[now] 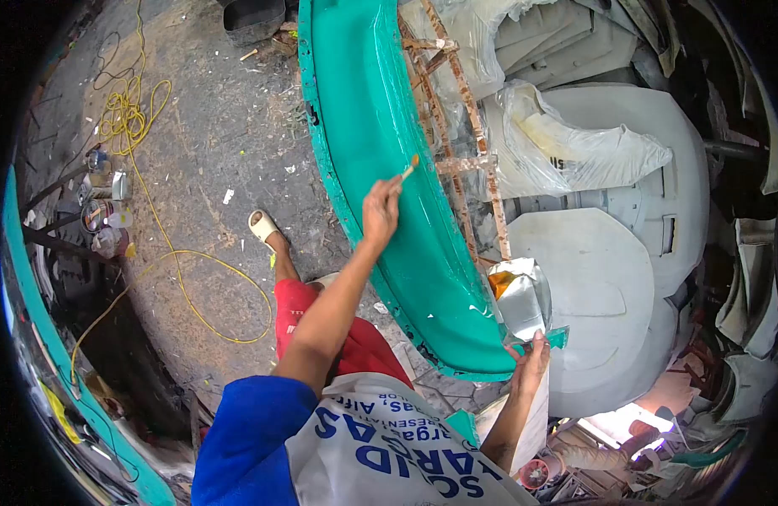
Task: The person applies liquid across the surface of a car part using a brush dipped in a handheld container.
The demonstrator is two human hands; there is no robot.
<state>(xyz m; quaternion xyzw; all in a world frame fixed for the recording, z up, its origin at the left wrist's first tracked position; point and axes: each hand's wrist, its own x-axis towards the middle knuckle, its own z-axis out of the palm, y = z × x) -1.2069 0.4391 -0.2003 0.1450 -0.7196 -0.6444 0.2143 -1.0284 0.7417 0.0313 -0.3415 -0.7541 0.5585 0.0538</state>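
Observation:
A long curved green mould (406, 211) with a glossy inner face lies before me. Above it my left hand (380, 211) is closed on the handle of a small brush (411, 167), whose orange-brown tip is over the mould's far edge. My right hand (532, 358), near the mould's right end, grips the lower edge of a silvery container (522, 304). Some amber liquid shows inside the container at its upper left. A rusty metal frame (469, 164) runs along the mould's far side.
A yellow cord (180, 278) loops over the stained floor at left, near cans and bottles (98, 215). A black tub (252, 21) stands at the top. Pale moulded panels (583, 295) and plastic-wrapped parts (574, 152) are stacked at right.

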